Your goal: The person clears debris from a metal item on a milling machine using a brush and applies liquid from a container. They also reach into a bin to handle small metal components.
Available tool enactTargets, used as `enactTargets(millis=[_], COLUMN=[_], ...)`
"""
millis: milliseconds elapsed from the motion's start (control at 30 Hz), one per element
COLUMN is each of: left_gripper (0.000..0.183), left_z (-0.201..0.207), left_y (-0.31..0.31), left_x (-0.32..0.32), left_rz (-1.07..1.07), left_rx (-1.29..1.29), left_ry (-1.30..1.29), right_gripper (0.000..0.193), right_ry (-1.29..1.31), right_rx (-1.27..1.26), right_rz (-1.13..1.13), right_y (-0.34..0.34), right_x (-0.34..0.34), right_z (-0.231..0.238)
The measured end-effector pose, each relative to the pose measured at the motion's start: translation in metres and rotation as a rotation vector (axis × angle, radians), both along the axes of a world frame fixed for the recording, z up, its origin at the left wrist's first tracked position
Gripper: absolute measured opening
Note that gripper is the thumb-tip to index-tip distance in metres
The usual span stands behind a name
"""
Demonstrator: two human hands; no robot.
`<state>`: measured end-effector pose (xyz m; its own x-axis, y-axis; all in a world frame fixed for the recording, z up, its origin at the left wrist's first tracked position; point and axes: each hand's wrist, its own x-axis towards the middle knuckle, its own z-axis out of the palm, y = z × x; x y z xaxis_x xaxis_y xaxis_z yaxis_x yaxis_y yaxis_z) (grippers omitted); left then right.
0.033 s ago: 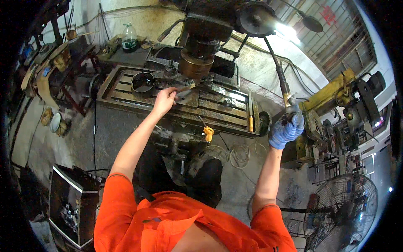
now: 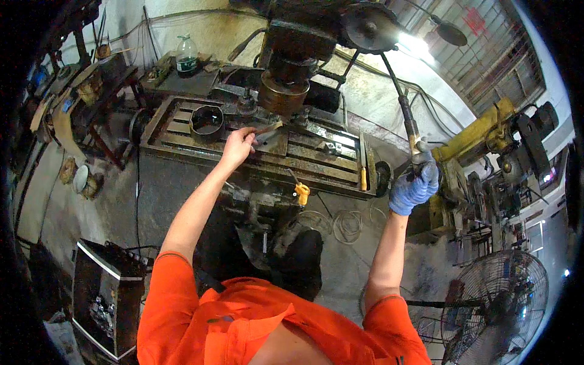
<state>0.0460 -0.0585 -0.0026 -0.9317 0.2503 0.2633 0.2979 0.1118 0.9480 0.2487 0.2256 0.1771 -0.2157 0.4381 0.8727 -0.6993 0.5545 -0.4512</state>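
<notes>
Flat metal piece (image 2: 267, 131) on the machine table (image 2: 316, 159), frame centre.
Bare left hand (image 2: 237, 146) pinches it; gloved right hand (image 2: 413, 185) grips the long lever (image 2: 401, 103).

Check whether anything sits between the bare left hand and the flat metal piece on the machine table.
Nothing visible does. The left hand already has its fingers on the flat metal piece lying on the slotted machine table. The gloved right hand is apart, gripping the long lever handle.

Plastic bottle (image 2: 186, 56), standing fan (image 2: 494, 300), yellow machine (image 2: 480, 131), black control box (image 2: 103, 298)
</notes>
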Motion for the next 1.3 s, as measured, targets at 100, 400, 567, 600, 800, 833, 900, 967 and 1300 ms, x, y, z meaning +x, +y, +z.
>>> enactTargets(millis=[100,400,567,600,800,833,900,967,1300], left_gripper=[0.025,0.030,0.026,0.026,0.025,0.025,0.026,0.026,0.025], left_z=[0.001,0.010,0.012,0.012,0.016,0.016,0.020,0.013,0.005], left_y=[0.001,-0.005,0.003,0.003,0.012,0.013,0.015,0.013,0.022], left_x=[0.002,0.011,0.007,0.005,0.002,0.001,0.005,-0.002,-0.012], left_rz=[-0.003,-0.031,-0.040,-0.048,-0.053,-0.057,-0.056,-0.041,-0.020], left_rx=[0.014,0.061,0.024,0.014,0.005,0.006,0.013,0.008,0.060], left_ry=[-0.019,-0.062,-0.033,-0.032,-0.052,-0.053,-0.062,-0.047,-0.025], right_gripper=[0.041,0.038,0.027,0.026,0.019,0.019,0.022,0.023,0.031], right_ry=[0.005,-0.019,0.001,0.022,0.126,0.148,0.137,0.185,0.159], right_rx=[-0.018,-0.055,-0.008,-0.017,-0.043,-0.050,-0.059,-0.002,0.276], right_rz=[-0.038,-0.022,-0.003,0.037,0.055,0.033,-0.017,-0.102,-0.112], right_y=[0.006,-0.004,0.005,0.004,0.018,0.020,0.015,0.015,0.022], right_x=[-0.001,0.009,0.009,0.009,-0.001,-0.002,0.000,-0.002,-0.010], right_z=[-0.008,0.018,0.027,0.029,0.039,0.039,0.050,0.061,0.138])
